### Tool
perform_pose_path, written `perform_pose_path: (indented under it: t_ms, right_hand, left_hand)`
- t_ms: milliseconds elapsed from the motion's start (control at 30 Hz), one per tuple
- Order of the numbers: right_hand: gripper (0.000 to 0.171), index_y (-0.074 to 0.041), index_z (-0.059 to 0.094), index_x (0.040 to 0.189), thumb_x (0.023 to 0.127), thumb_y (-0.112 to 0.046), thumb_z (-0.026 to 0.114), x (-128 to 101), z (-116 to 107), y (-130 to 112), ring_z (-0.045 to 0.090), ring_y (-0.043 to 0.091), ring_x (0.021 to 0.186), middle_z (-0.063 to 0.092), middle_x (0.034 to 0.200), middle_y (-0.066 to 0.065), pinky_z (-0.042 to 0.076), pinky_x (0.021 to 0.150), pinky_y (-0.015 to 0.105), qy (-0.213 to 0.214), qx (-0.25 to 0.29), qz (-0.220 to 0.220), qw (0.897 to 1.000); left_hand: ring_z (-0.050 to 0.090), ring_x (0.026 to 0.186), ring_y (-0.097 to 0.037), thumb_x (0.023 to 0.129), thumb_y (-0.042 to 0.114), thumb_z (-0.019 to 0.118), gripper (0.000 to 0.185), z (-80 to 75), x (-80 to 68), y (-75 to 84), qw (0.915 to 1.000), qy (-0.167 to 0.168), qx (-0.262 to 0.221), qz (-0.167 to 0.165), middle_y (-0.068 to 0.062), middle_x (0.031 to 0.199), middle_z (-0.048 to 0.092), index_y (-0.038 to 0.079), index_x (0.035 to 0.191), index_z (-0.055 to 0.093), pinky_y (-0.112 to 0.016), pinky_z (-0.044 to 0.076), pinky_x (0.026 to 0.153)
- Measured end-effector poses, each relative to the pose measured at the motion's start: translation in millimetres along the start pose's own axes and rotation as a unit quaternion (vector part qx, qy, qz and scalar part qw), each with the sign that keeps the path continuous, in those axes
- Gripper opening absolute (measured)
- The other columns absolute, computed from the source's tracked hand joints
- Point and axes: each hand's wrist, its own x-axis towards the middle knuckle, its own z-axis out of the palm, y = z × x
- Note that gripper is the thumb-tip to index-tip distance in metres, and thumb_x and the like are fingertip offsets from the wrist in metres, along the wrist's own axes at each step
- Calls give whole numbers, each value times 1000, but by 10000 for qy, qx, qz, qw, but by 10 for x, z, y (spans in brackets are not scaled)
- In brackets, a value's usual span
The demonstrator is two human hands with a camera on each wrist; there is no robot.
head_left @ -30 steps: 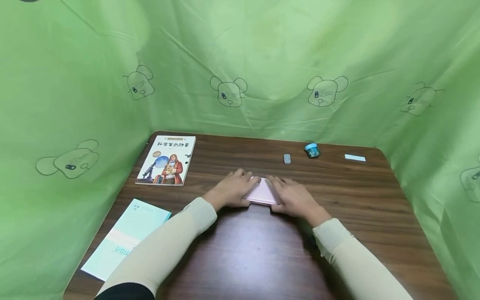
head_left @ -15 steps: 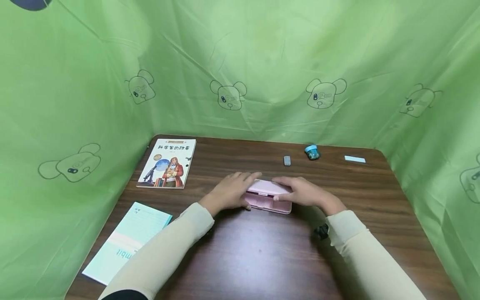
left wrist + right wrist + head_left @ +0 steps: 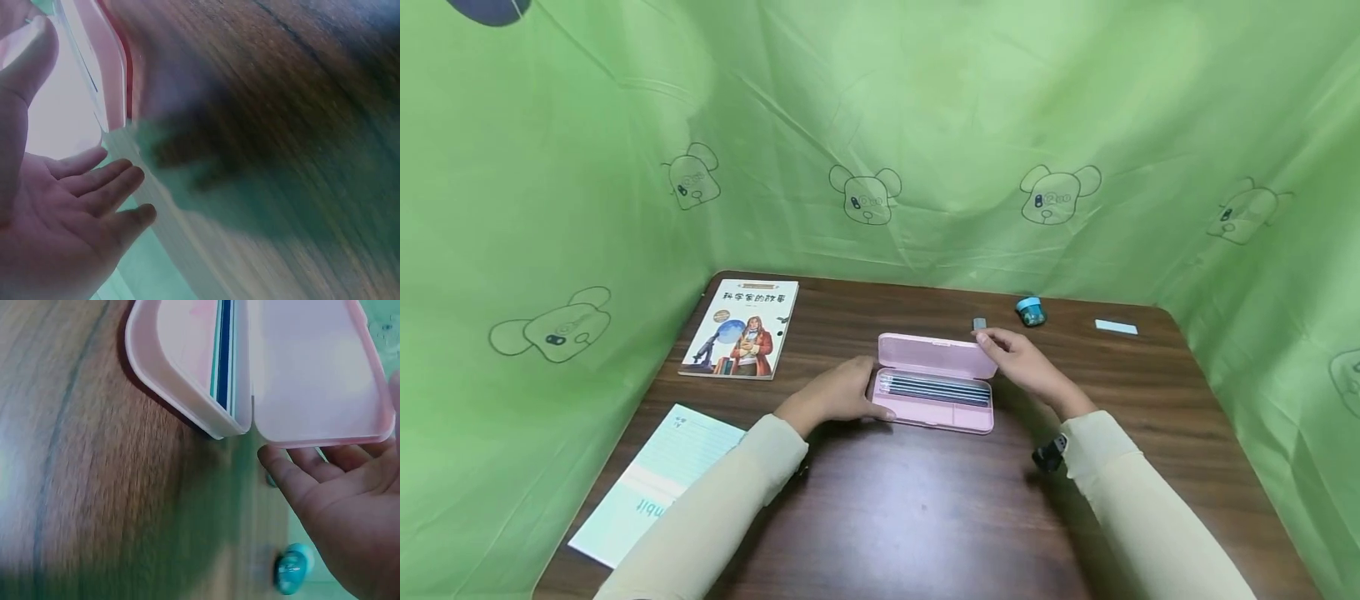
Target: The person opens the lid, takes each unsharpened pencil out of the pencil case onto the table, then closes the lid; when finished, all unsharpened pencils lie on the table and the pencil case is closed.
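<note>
A pink pencil case [image 3: 925, 414] lies open at the table's middle, its lid [image 3: 934, 357] standing up at the back. Dark pencils [image 3: 934, 388] lie in the tray. My left hand [image 3: 838, 398] rests against the case's left end with relaxed fingers; the left wrist view shows the palm [image 3: 69, 206] beside the pink case [image 3: 94, 69]. My right hand [image 3: 1018, 358] holds the lid's right end, thumb in front and fingers behind it. In the right wrist view those fingers [image 3: 294, 469] sit under the raised lid [image 3: 312, 369], next to the tray's pencils [image 3: 224, 356].
A picture book [image 3: 741, 327] lies at the back left and a teal notebook [image 3: 655, 483] at the front left. A small grey piece [image 3: 979, 323], a blue sharpener [image 3: 1031, 311] and a white strip [image 3: 1116, 327] sit along the back right. Green curtain surrounds the wooden table [image 3: 925, 517].
The case's lid has swung up from closed to open. My right hand rose backward with the lid; my left hand slid to the case's left end.
</note>
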Motion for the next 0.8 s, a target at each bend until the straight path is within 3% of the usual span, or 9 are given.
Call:
perform_pose_path:
  t_ms: [133,233,333,500,667,800]
  right_hand:
    - [77,-1,39,171,118,-57,43,146,9,57,49,40,153,40,176,25,46,129,62,57,1225,459,9914]
    - [79,-1,34,173,119,-57,40,250,25,100,54,32,146,39,175,26,54,123,52,69,1914,663,9792]
    - [75,0,33,173,120,-53,38,338,52,151,61,22,132,44,168,28,60,109,39,94,2288,763,9704]
    - [64,3,36,170,123,-40,38,456,109,218,63,12,116,43,166,25,61,93,25,188,2730,832,9582]
    - [58,-1,39,170,123,-34,36,507,136,265,60,16,124,34,176,22,61,91,22,378,2818,1103,9524]
    - [54,-4,43,169,123,-32,38,544,167,308,56,24,136,36,177,21,61,92,20,559,2756,1254,9514]
  left_hand:
    - [69,102,-20,87,48,97,75,26,19,18,9997,30,223,42,-7,122,74,4,139,66,-45,63,103]
    - [70,107,-21,85,45,99,71,53,11,27,9995,30,254,160,-6,123,74,7,136,66,-46,62,104]
    - [70,120,-24,83,40,101,74,83,-4,20,9995,38,209,234,-8,131,74,8,139,65,-48,60,111]
    - [68,136,-30,83,36,102,87,103,-32,-8,9998,79,33,175,-12,145,72,6,153,59,-50,55,121]
    - [66,140,-31,82,38,102,92,126,-14,-38,9996,112,131,226,-13,148,70,6,156,57,-49,53,124]
    - [67,137,-29,81,40,102,90,145,-3,-68,9994,131,210,252,-11,145,72,8,154,59,-48,55,122]
